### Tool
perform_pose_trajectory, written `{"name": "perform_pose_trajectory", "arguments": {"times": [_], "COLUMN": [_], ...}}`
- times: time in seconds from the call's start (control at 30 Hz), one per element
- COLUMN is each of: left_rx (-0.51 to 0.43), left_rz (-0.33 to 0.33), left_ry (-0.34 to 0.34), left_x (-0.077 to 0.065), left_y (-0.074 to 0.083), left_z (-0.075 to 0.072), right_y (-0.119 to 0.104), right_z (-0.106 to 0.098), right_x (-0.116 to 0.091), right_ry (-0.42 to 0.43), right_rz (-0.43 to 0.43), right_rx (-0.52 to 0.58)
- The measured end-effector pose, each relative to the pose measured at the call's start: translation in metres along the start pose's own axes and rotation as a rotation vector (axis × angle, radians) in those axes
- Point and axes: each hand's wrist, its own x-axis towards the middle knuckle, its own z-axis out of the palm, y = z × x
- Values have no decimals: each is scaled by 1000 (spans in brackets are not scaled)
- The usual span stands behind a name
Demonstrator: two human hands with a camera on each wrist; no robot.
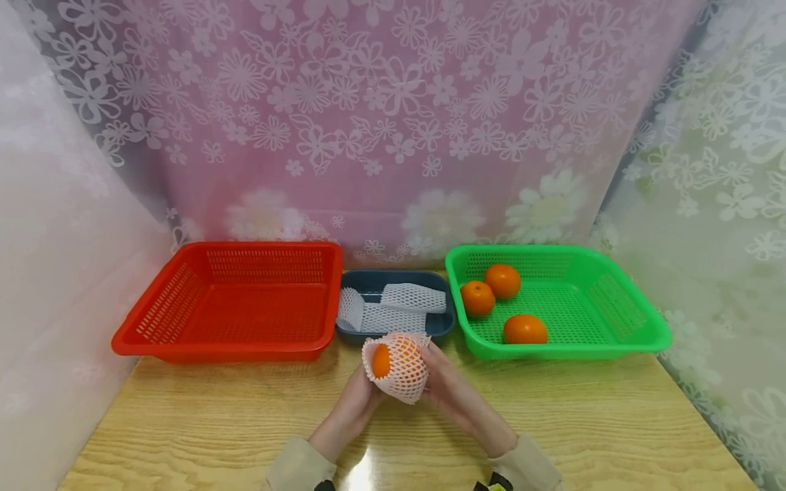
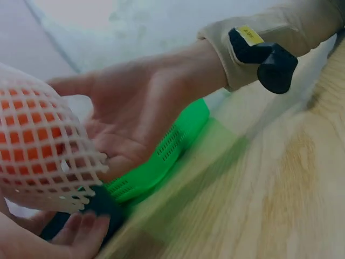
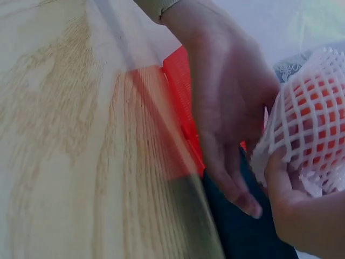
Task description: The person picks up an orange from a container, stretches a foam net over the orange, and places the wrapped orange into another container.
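Between both hands, above the table's middle, is an orange in a white foam net sleeve. Bare peel shows at the sleeve's open end, facing left in the head view. My left hand holds it from the left and below; its palm and extended fingers show in the right wrist view. On the other side my right hand grips the sleeve, thumb along its upper edge. The left wrist view shows the right palm turned to the net. Some fingertips are hidden behind the fruit.
A blue-grey tray behind the hands holds several flat foam net sleeves. To its left stands a red basket. The green basket at right contains three oranges. Flowered curtains surround the wooden table.
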Motion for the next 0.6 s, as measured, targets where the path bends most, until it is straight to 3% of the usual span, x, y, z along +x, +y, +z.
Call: {"name": "perform_pose_trajectory", "arguments": {"times": [0.3, 0.6], "left_rx": [-102, -170], "left_rz": [-60, -95], "left_ry": [-12, 39], "left_x": [2, 1], "left_y": [12, 12], "left_z": [3, 5], "right_y": [3, 9], "right_z": [3, -1], "right_x": [6, 8], "right_ry": [332, 292], "right_rz": [-47, -31], "right_rx": [-8, 18]}}
